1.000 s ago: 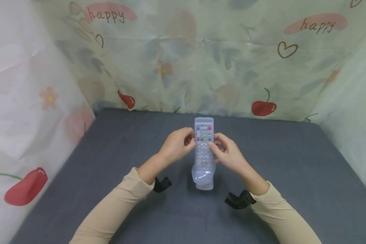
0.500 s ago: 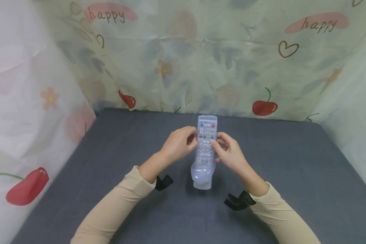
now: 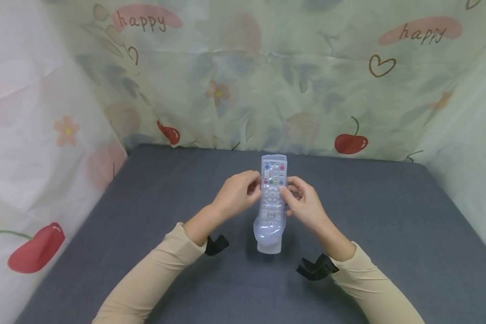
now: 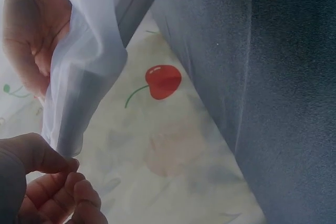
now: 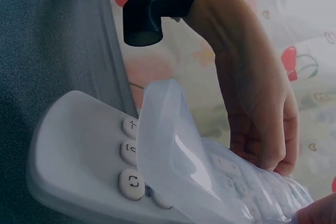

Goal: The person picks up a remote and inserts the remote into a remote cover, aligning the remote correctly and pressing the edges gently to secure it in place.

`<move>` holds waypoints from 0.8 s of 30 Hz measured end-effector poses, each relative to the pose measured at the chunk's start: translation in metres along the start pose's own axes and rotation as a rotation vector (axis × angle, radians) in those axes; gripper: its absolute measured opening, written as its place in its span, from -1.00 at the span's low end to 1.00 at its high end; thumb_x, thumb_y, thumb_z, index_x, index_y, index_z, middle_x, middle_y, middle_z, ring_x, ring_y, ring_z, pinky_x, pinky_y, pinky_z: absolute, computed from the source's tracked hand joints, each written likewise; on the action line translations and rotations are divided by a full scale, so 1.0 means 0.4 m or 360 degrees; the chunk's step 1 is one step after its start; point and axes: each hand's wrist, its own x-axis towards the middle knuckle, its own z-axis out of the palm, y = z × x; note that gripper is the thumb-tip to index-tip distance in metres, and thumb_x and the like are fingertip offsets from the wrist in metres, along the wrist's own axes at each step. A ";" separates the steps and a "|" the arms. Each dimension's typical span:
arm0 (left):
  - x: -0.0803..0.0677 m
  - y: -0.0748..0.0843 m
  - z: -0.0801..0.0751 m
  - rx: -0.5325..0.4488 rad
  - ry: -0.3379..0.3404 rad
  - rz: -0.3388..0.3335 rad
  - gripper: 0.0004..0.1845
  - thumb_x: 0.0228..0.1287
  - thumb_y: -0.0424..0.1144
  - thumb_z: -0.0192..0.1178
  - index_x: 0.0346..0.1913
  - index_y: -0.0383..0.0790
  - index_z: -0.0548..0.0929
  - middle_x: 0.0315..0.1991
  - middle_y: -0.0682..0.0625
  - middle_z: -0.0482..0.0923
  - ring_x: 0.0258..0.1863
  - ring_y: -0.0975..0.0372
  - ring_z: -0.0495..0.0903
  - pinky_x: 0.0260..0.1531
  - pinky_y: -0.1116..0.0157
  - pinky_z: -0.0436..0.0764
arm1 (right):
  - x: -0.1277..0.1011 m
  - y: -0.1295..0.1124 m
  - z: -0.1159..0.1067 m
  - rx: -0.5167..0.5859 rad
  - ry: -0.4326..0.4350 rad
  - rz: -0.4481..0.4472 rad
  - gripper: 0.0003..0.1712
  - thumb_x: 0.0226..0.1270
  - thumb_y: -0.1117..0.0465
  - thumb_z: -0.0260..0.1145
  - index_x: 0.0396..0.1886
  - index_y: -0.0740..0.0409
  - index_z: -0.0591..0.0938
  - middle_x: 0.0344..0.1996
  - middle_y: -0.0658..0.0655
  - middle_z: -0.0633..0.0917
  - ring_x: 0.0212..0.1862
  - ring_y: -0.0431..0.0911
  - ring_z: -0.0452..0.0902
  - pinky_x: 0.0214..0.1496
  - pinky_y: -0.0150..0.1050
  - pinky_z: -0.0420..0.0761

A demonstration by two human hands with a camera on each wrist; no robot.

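Note:
Held up over the table is a white remote control (image 5: 79, 145) with coloured buttons, most of it inside a translucent soft cover (image 3: 272, 198). The cover's loose mouth (image 5: 164, 135) is folded and bulges near the lower end, where the bare tip of the remote sticks out. From the left side, my left hand (image 3: 236, 191) pinches the cover's edge with thumb and index finger, near the upper half. My right hand (image 3: 305, 202) grips the covered remote from the right, its thumb on the front and the other fingers partly hidden behind.
A dark grey cloth-topped table (image 3: 178, 180) lies below the hands. Printed curtains (image 3: 243, 81) with cherries and flowers rise along its back and sides. Black wrist mounts (image 3: 317, 267) stick out from beige sleeves (image 3: 158, 274) on both arms.
The remote's upper end has shifted slightly to the right, tilting it a little, and then dropped back slightly. Both hands keep their hold, and the cover's position on the remote looks much the same.

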 end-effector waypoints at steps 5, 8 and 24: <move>-0.001 -0.002 0.010 -0.0034 0.0053 0.0004 -0.91 0.20 -0.37 0.10 -0.45 -0.21 0.49 -0.53 0.00 0.44 -0.53 0.28 0.36 -0.52 0.42 0.33 | 0.002 -0.005 -0.011 0.0006 -0.0031 0.0020 -0.65 0.42 0.25 0.05 0.12 0.33 0.42 -0.13 0.42 0.61 -0.39 -0.21 0.56 -0.50 -0.33 0.59; -0.003 -0.002 0.019 -0.0073 0.0130 0.0013 -0.92 0.21 -0.37 0.10 -0.43 -0.22 0.52 -0.52 -0.01 0.48 -0.52 0.27 0.39 -0.50 0.42 0.38 | 0.003 -0.011 -0.020 -0.0005 -0.0056 0.0017 -0.64 0.43 0.25 0.05 0.14 0.33 0.40 -0.12 0.43 0.60 -0.37 -0.21 0.56 -0.48 -0.30 0.60; -0.017 0.009 0.050 -0.0678 0.0092 -0.0312 -0.74 0.24 -0.15 0.22 -0.38 -0.29 0.46 -0.31 -0.17 0.65 -0.29 0.12 0.71 -0.39 0.34 0.65 | 0.006 -0.007 -0.024 -0.0114 -0.0172 -0.0002 -0.61 0.44 0.24 0.04 0.18 0.32 0.38 -0.06 0.43 0.60 -0.29 -0.10 0.61 -0.44 -0.27 0.64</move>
